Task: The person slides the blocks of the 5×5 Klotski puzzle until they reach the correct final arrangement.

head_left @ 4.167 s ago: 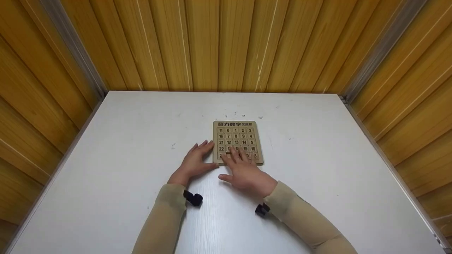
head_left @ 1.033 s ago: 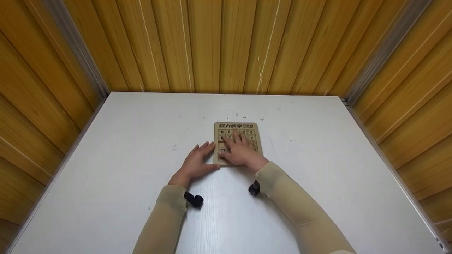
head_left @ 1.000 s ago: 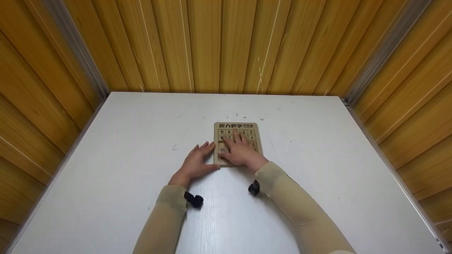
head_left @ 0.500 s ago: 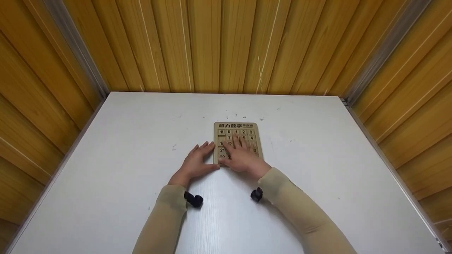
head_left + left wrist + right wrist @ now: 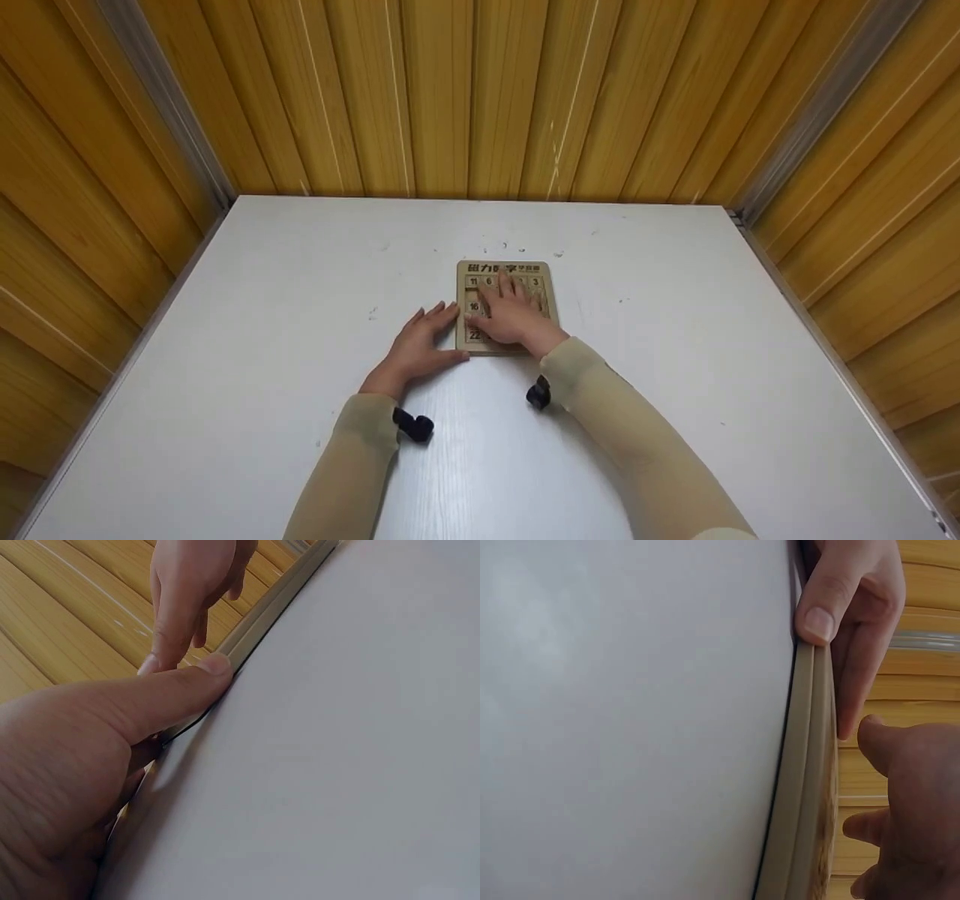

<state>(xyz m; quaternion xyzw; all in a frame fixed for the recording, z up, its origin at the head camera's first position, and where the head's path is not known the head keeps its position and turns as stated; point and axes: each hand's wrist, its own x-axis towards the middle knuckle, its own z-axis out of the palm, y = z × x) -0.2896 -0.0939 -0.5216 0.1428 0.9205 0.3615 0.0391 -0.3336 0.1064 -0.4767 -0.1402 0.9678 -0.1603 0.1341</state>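
Observation:
A wooden number slide puzzle (image 5: 487,268) lies flat on the white table, its dark characters along the far edge. My left hand (image 5: 415,349) touches its left side with straight, spread fingers; the thumb rests at the near left corner. My right hand (image 5: 512,319) is spread over the tiles, fingertips on the upper rows, hiding most of the grid. Tile 16 (image 5: 474,307) shows at the left, below a gap (image 5: 472,294) in the second row. Seen from the left wrist, my left thumb (image 5: 187,686) lies along the puzzle's near edge (image 5: 277,607).
The white table (image 5: 300,262) spreads around the puzzle, with small marks (image 5: 504,247) beyond it. Wood-look panels (image 5: 435,97) stand behind and on both sides. A black wrist camera (image 5: 415,426) sits at each cuff.
Since 4.2 seconds ago, tiles 16, 21 and 22 have slid toward me in the left column, 16 last. My right hand has moved farther up the board. The left hand stays put.

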